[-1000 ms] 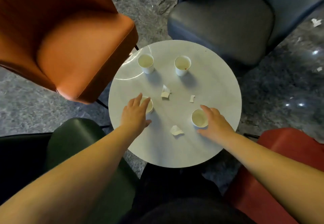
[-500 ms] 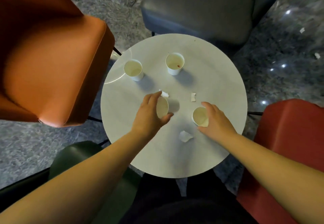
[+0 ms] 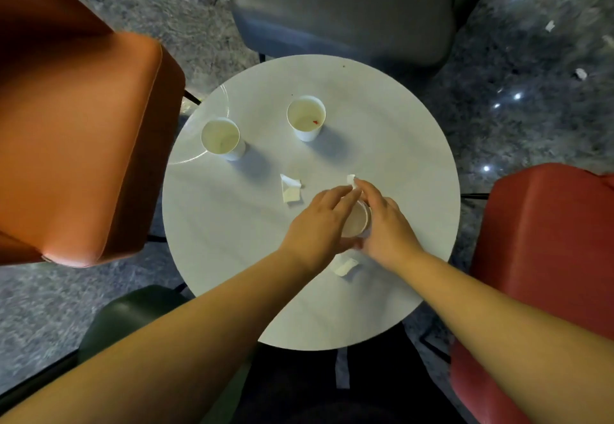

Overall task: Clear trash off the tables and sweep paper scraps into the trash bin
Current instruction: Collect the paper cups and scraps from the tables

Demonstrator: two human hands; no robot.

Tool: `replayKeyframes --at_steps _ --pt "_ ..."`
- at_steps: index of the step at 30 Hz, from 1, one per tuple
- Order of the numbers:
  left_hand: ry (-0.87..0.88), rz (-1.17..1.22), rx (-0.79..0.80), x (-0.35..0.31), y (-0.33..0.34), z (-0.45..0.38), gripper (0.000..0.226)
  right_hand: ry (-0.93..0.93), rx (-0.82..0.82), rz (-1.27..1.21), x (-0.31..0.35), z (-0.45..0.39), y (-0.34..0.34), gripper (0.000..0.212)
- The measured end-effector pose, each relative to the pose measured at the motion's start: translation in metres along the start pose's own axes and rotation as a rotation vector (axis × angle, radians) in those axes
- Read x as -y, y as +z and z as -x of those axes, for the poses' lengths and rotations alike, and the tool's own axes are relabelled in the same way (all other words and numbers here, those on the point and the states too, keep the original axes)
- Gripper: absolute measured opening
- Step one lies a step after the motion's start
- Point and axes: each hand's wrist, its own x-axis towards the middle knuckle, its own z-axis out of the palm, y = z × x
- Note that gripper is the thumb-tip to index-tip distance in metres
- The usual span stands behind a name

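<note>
Hands: left hand (image 3: 319, 224) and right hand (image 3: 385, 224) both gripped one cup (image 3: 357, 222), apparently stacking. Next: far cups (image 3: 305, 118), scraps (image 3: 290, 187) on desk (image 3: 398, 157).

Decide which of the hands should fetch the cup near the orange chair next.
Probably the left hand: that cup stands on its side of the table, while the right hand would have to cross over. Both now grip the stacked cups.

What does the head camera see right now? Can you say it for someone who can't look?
Seen from above, a left hand and right hand close together around a paper cup on a round white table. Two more cups stand farther back, with paper scraps between. Orange, grey and red chairs surround the table.
</note>
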Motion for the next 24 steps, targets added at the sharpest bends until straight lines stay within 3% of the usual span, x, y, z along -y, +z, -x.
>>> replayKeyframes --at_steps 3,5,8,10,13,18,24 --pt "0.007 0.042 0.032 0.008 -0.007 -0.005 0.092 -0.020 -0.004 0.011 0.001 -0.001 0.000 0.103" --pt "-0.028 0.026 -0.078 0.027 -0.017 -0.003 0.089 -0.050 -0.017 -0.004 0.001 -0.003 -0.002 0.100" --pt "-0.210 -0.066 -0.329 0.062 -0.047 -0.002 0.081 -0.086 -0.015 0.030 0.002 -0.007 -0.006 0.093" --pt "-0.390 -0.134 -0.387 0.083 -0.073 -0.006 0.080 -0.088 -0.026 0.029 0.004 -0.010 -0.007 0.091" --pt "-0.565 -0.239 -0.349 0.111 -0.098 -0.018 0.082 -0.096 -0.056 -0.001 0.007 -0.014 -0.008 0.092" --pt "-0.681 -0.255 -0.159 0.139 -0.106 -0.037 0.084 -0.084 -0.069 -0.014 0.005 -0.018 -0.009 0.091" --pt "-0.641 -0.086 -0.131 0.147 -0.101 -0.041 0.076 -0.078 -0.066 -0.033 -0.001 -0.020 -0.011 0.091"
